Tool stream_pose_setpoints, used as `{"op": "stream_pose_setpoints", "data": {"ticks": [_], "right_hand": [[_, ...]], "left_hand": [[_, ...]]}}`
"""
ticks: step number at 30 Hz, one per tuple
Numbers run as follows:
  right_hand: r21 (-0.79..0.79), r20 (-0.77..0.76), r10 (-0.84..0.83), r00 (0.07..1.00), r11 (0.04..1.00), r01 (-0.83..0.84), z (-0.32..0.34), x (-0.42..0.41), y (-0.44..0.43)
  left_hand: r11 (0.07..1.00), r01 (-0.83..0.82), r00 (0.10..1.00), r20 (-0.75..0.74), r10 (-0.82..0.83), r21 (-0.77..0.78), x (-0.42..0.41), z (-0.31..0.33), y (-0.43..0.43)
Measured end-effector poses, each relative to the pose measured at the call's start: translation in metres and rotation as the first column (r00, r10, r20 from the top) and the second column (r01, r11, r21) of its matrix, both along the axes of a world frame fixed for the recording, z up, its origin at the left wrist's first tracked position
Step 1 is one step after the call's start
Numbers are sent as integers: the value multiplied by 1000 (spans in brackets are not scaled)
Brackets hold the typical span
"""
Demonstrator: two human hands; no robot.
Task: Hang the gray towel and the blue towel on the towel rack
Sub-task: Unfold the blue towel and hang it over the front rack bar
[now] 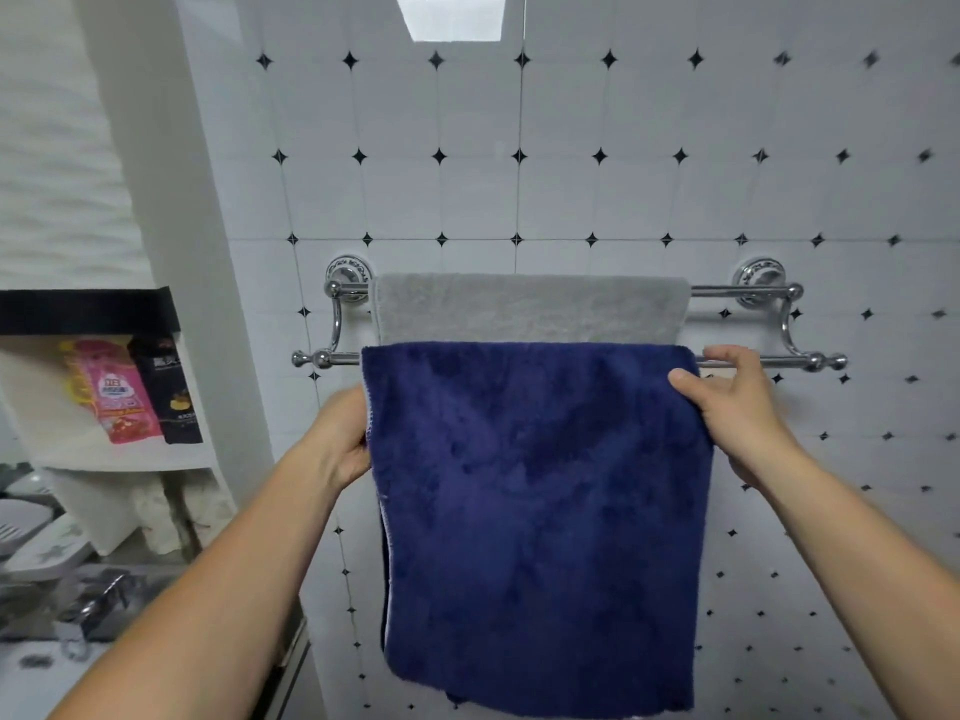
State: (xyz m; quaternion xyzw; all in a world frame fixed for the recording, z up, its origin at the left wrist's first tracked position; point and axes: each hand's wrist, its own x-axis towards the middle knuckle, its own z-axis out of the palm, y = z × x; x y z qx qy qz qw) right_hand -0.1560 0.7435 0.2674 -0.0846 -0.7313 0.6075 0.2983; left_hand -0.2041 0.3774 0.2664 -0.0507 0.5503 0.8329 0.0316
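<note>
A chrome two-bar towel rack [753,291] is fixed to the tiled wall. The gray towel [530,309] drapes over its rear, upper bar. The blue towel [535,511] hangs over the front, lower bar and covers the gray towel's lower part. My left hand [345,439] grips the blue towel's left edge just below the bar. My right hand [737,402] pinches the towel's right edge, thumb in front, fingers behind near the bar.
At the left, a white shelf [130,459] holds a pink packet [117,392] and a black packet [169,392]. Below it are white soap dishes [36,543] and a chrome tap [98,605]. White tiles with black diamonds cover the wall.
</note>
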Motion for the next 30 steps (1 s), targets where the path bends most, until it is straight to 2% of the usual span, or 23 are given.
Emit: {"op": "stream_pose_setpoints", "data": {"ticks": [3,7,11,15,20,26,30], "right_hand": [[90,-11,123,992,988,-122,12,-5,-2],[75,29,127,991,989,-129,20,-15,-3],[26,50,146,988,989,-147,18,-19,-2],[1,41,130,991,992,-130,21,-22,-3],[83,54,43,998,995,-47,24,-22,0],[221,125,-45,991,975,16,28,-21,-2],[204,142,-15,990,979,-15,27,-12,1]], "left_hand": [[961,-194,980,-92,179,-199,-5,4,4],[967,-174,976,-163,144,-184,-5,-3,9],[923,-242,956,-235,174,-300,-5,-12,5],[953,-183,950,-291,108,-242,-3,-11,7],[977,-173,963,-227,142,-121,-9,-3,6],[979,-161,970,-204,132,-129,-7,-6,-15],[978,-165,969,-205,137,-127,-4,-6,-23]]}}
